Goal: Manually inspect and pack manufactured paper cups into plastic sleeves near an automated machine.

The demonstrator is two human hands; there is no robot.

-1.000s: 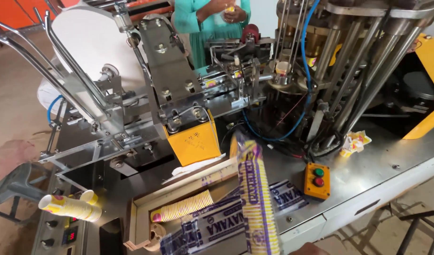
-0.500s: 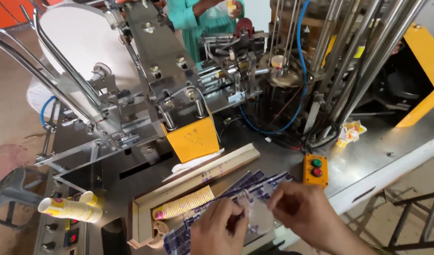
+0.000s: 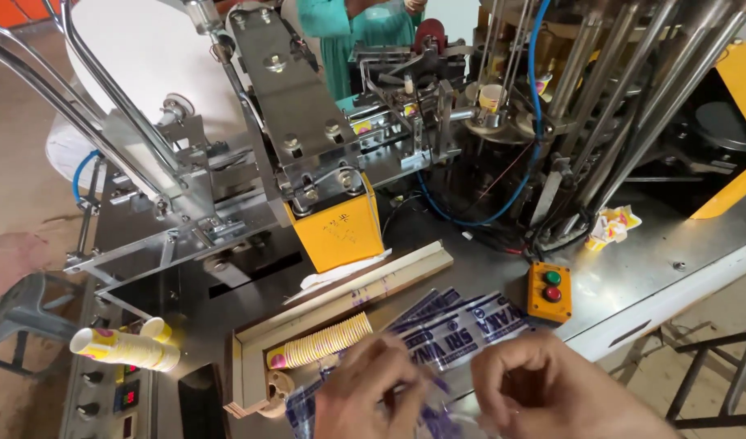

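left hand (image 3: 365, 390): near bottom edge, fingers curled shut, pinching the printed plastic sleeve (image 3: 462, 325)
right hand (image 3: 544, 382): just right of the left, fingers bent in on the same sleeve
sleeve: clear film with dark blue print, lying flat on the steel surface (image 3: 633, 268), running far-right from the hands
cup stack (image 3: 320, 341): on its side in the wooden tray (image 3: 349, 297), just left of the hands
button box (image 3: 549, 290): orange, right of the sleeve
loose cups (image 3: 125, 345): far left, on the control panel
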